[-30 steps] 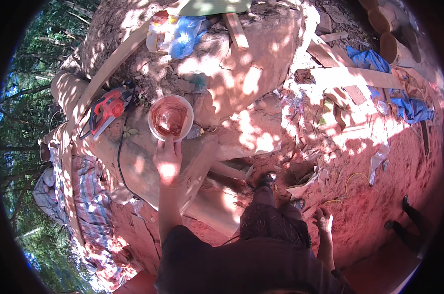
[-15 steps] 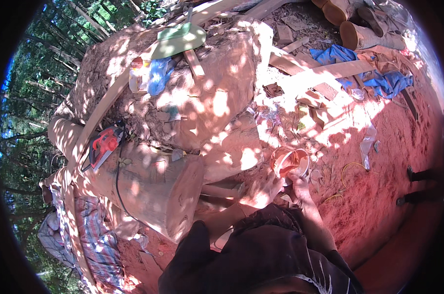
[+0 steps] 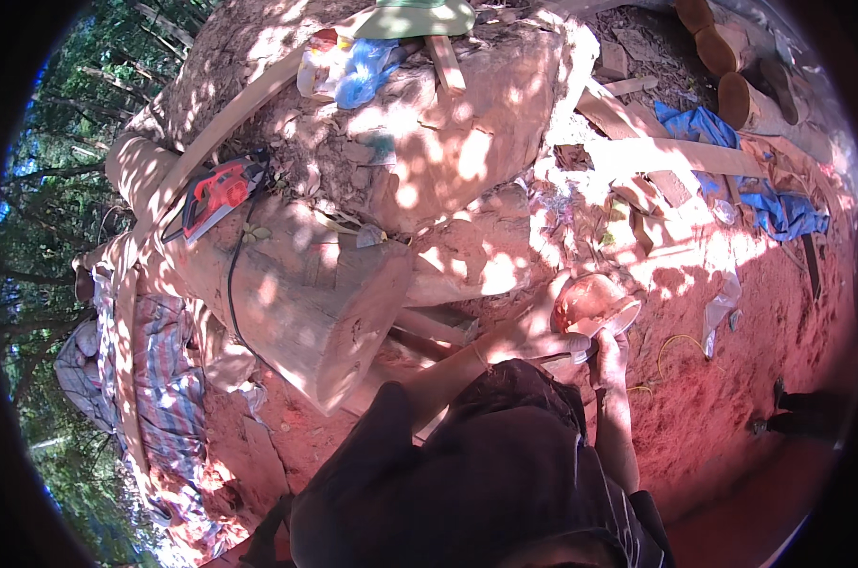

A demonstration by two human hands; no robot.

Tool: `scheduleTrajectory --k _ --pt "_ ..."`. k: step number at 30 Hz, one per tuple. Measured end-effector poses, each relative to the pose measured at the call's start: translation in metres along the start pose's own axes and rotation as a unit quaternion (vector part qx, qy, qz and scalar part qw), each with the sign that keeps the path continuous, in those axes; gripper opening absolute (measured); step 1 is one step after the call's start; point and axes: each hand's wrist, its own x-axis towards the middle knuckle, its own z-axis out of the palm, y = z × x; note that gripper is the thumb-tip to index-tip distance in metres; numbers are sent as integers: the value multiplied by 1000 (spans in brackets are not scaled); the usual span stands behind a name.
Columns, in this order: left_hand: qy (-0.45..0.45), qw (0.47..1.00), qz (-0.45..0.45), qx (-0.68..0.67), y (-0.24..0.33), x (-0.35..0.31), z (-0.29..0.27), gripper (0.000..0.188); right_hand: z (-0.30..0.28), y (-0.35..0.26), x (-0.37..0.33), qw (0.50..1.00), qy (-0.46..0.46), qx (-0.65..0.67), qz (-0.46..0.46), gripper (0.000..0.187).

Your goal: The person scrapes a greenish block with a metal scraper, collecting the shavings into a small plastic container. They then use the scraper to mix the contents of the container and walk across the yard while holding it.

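The left hand [image 3: 528, 331] reaches out from a bent forearm, fingers curled against the near side of the orange bowl [image 3: 592, 301]; the right hand [image 3: 611, 348] rises on a straight forearm from six o'clock, closed on the bowl's lower rim; the bowl sits tilted at about three o'clock from centre, above red soil [image 3: 732, 407]; a red power tool [image 3: 219, 192] lies at ten o'clock on the log [image 3: 296, 293].

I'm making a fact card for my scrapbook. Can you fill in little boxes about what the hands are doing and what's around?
Place: outdoors, red earth ground in dappled sun
Left hand: on the side of a round bowl
Right hand: under the bowl's rim
Bowl: tilted, reddish inside
Left of the hands: big clay-coloured block
On the mound: red power tool with black cord
Far right: blue cloth
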Motion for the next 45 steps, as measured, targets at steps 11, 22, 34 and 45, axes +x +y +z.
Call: scheduleTrajectory --k 11,22,34,45 --pt "88 984 -71 141 6 -30 9 109 10 14 4 995 -25 -90 34 49" --pt "175 941 -202 207 -39 -62 -113 90 12 13 0 966 -18 -239 100 22" --pt "324 653 -463 505 -164 -179 -295 63 -12 35 15 948 45 -313 48 30" --pt "385 736 -356 428 -187 -186 -329 37 -19 36 1 960 36 -263 -87 29"
